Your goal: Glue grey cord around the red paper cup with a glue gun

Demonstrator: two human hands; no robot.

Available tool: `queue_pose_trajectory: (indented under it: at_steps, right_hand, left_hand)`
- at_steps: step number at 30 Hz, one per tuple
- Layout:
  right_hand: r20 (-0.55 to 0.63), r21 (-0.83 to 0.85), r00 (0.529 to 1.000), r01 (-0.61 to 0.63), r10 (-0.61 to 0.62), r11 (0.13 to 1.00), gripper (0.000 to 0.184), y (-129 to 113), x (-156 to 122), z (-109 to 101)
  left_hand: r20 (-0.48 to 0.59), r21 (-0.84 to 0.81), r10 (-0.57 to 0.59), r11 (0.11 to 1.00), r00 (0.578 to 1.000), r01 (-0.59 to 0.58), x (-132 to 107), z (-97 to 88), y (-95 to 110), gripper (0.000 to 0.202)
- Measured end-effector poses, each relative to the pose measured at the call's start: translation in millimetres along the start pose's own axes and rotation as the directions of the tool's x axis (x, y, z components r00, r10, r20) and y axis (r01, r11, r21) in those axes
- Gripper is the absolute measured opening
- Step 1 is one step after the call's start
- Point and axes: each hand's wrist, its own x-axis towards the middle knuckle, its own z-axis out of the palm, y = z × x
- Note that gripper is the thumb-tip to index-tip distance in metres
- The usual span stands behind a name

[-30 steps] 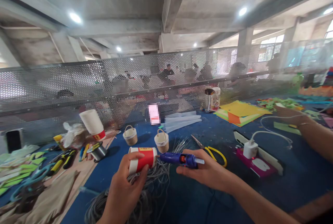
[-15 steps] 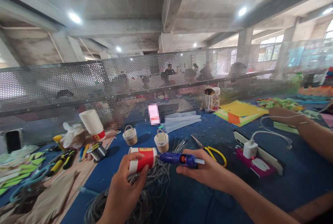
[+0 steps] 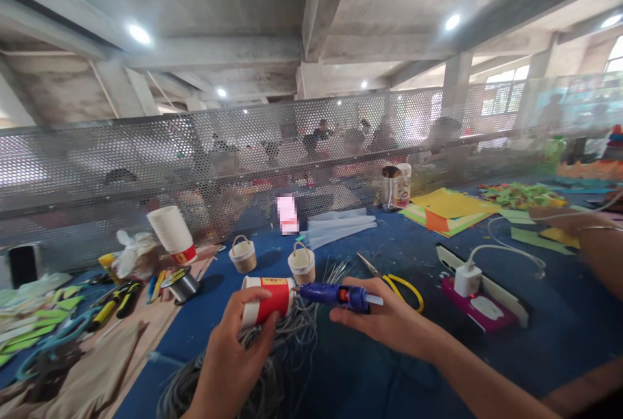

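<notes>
My left hand (image 3: 228, 354) is wrapped round a red and white paper cup (image 3: 267, 299) held on its side. My right hand (image 3: 384, 322) grips a blue glue gun (image 3: 335, 295), its nozzle touching the cup's base end. Both are held just above a tangle of grey cord (image 3: 272, 367) on the blue table (image 3: 389, 373). Two small woven baskets (image 3: 302, 263) stand just behind the cup.
Yellow-handled scissors (image 3: 399, 284), a power strip with a white charger (image 3: 470, 276) and coloured paper (image 3: 448, 208) lie to the right. A stack of cups (image 3: 171, 232), tools and a wire spool (image 3: 182, 281) sit left. Another person's arm (image 3: 594, 244) reaches in at right. A perforated metal screen (image 3: 195, 146) backs the table.
The other person's arm at the right has drawn back toward the edge. My hands, the cup and the glue gun have barely moved.
</notes>
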Motion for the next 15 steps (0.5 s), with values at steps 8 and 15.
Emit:
queue_pose_trajectory:
  at_steps: [8,15]
  right_hand:
    - [-0.031,-0.031,0.999,0.009,-0.01,0.999,0.036,-0.3,1.0,-1.6]
    - [-0.034,-0.031,0.999,-0.019,0.018,0.999,0.039,-0.3,1.9,0.0]
  left_hand:
    - [-0.001,0.021,0.027,0.999,1.0,-0.027,0.4,-1.3,0.3,0.02]
    - [-0.005,-0.008,0.025,1.0,1.0,-0.025,0.0,-0.7,2.3,0.02]
